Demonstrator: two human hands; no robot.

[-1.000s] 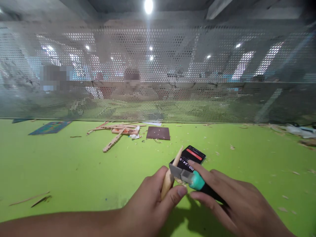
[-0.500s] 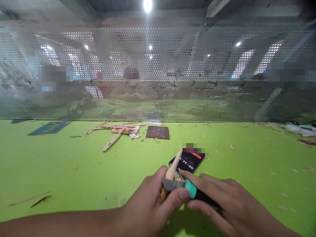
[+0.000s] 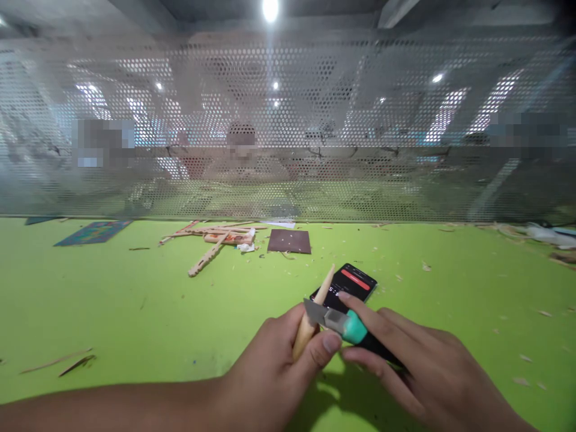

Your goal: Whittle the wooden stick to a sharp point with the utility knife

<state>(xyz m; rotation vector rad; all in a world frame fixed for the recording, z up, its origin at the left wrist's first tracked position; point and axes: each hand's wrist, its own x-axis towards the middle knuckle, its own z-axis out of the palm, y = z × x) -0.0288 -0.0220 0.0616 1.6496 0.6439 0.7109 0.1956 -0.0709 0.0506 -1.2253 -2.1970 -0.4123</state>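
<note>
One pointed wooden stick (image 3: 306, 337) is clasped in my left grip (image 3: 281, 363) above the green counter (image 3: 135, 306); my right grip (image 3: 434, 369) holds a teal-and-black knife (image 3: 356, 327), its blade (image 3: 317, 311) crossing the stick, the phone (image 3: 361, 284) lying just beyond.

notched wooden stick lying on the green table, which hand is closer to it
Left. The left hand, gripping a pale pointed stick, is below and right of the notched wooden stick in the picture; the right hand, holding the knife, is farther right.
</note>
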